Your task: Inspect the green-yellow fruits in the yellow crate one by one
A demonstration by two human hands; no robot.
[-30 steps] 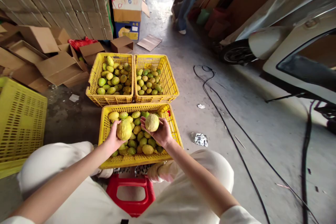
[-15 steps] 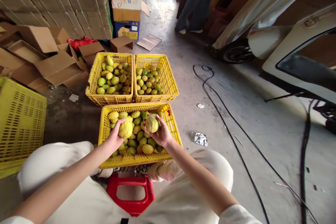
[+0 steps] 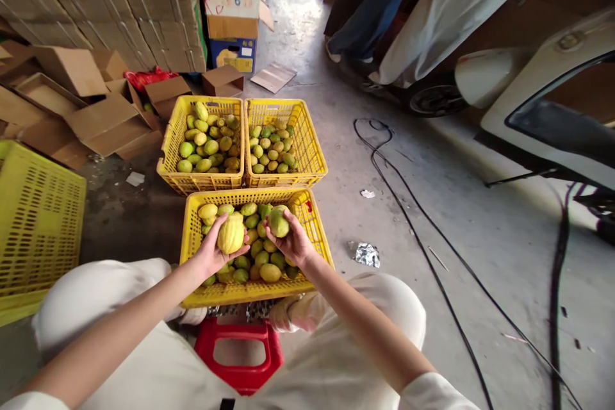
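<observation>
My left hand (image 3: pixel 214 250) is closed round a yellow, ribbed lemon (image 3: pixel 230 235), with fingers curled underneath it. A greener lemon (image 3: pixel 278 222) sits in the grip of my right hand (image 3: pixel 294 240), thumb along its right side. Both hands are above the near yellow crate (image 3: pixel 189 272), apart from each other. Inside that crate lie several green and yellow lemons (image 3: pixel 270 273). Behind it, the left rear crate (image 3: pixel 200 180) and the right rear crate (image 3: pixel 314 150) stand side by side, each holding more of the same fruit.
A tall yellow crate (image 3: pixel 41 224) stands at the left. Opened cardboard boxes (image 3: pixel 103 125) are heaped behind it. Between my legs is a red plastic seat or handle (image 3: pixel 245 378). Black cables (image 3: pixel 418 237) and crumpled foil (image 3: pixel 366 255) lie right. A person's legs (image 3: pixel 369 19) are near a scooter (image 3: pixel 542 102).
Both lemons have been turned in my hands, and the right one now shows a greener side. Fingers of my left hand now show beneath its lemon. The person at the back has moved.
</observation>
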